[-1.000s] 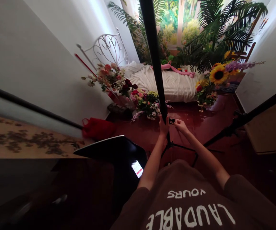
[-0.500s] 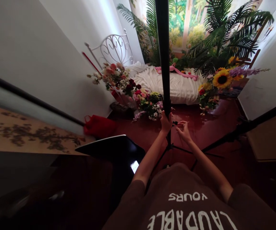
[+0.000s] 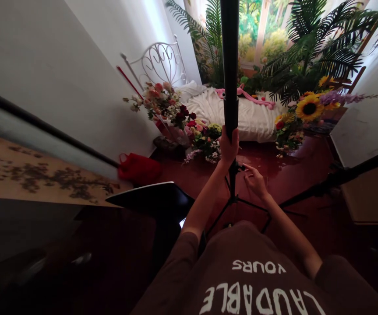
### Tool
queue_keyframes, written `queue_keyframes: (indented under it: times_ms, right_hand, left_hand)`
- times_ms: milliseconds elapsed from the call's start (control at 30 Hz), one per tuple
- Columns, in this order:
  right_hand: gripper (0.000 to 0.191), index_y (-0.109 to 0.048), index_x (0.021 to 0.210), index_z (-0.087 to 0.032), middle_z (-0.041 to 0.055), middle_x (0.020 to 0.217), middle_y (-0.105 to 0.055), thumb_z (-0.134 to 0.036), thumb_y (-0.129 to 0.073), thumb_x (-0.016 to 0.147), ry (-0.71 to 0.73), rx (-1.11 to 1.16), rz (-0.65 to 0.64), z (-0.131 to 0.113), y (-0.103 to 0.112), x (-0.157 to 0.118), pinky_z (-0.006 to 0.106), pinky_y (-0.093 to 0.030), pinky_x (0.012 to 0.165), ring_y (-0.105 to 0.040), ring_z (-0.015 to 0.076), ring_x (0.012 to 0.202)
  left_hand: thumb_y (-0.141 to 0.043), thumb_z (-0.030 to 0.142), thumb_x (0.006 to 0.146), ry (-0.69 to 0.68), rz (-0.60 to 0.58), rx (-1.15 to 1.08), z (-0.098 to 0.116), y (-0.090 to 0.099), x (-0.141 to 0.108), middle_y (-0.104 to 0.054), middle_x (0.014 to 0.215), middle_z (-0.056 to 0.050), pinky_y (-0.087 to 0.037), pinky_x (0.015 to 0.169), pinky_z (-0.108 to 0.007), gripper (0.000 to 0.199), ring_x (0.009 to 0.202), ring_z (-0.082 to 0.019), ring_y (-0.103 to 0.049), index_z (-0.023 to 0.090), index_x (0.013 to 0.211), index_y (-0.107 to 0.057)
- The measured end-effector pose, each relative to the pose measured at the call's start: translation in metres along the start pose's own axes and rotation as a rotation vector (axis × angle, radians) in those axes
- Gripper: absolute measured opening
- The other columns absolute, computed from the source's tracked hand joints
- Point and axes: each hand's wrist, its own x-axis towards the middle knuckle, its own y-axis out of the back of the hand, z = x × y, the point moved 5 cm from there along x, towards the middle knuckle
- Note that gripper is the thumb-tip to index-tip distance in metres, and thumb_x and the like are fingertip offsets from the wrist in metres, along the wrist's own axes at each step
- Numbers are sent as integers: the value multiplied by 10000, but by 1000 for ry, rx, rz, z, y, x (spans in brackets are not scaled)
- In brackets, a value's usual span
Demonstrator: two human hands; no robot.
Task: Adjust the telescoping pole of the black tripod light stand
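Note:
A black light-stand pole (image 3: 231, 57) rises upright in front of me from a tripod base with spread legs (image 3: 220, 215). My left hand (image 3: 229, 146) is wrapped around this pole, just below a visible collar (image 3: 231, 104). Lower on the same pole a small black knob (image 3: 241, 167) sticks out to the right. Beside that knob is my right hand (image 3: 256, 180), its index finger and thumb apart and pointing at it. The fingertips are close to the knob; whether they touch it I cannot tell.
Left of my arm stands a dark panel with a pale edge (image 3: 143, 192), near a red bag (image 3: 139, 168). Another black pole (image 3: 323, 181) slants in from the right. Ahead are a white-covered bed (image 3: 205, 107), flower bunches (image 3: 162, 103), sunflowers (image 3: 309, 107) and palm leaves (image 3: 307, 35).
My left hand has moved up the pole, and a collar now shows above it. The right thumb and index finger, closer together at the knob before, are now more apart. The view has shifted slightly.

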Motion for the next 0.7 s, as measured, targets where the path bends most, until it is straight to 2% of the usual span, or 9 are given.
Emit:
queue_keyframes:
  times_ms: [167,300,467,567,700]
  right_hand:
    - [458,-599,1319,-302,94,1232,-632,-418,-606,875,-77,-43,-4,11,3,3,440,-467,1007,-559,273,1123]
    - [392,-638,1229,-284,94,1148,-658,-486,-587,896,-93,-76,-3,14,2,8,421,-451,992,-568,268,1065]
    - [275,-659,934,-269,58,937,-663,-532,-600,877,-136,-7,57,12,-2,17,307,-459,800,-583,222,849]
    - [288,-626,813,-256,9,750,-610,-530,-573,885,-143,1,75,9,-4,20,254,-394,677,-548,179,701]
    - [354,-560,705,-244,-24,630,-501,-529,-501,907,-111,-85,98,6,-6,23,240,-328,619,-453,144,605]
  left_hand:
    - [-491,567,938,-10,1,-5,1,0,0,-512,588,54,-392,519,-212,410,497,-80,-541,210,1116,-582]
    - [-476,564,946,4,1,-4,-3,0,-1,-525,589,50,-369,494,-215,406,475,-74,-528,201,1091,-585]
    - [-471,573,944,31,0,-24,-2,1,-1,-522,560,60,-333,451,-214,396,427,-64,-494,201,1021,-583]
    - [-456,580,947,32,-23,-49,3,0,-2,-501,534,73,-324,439,-207,396,401,-56,-468,206,994,-577]
    - [-443,599,943,46,-21,-88,8,1,-4,-484,522,80,-321,431,-204,416,386,-52,-448,204,972,-570]
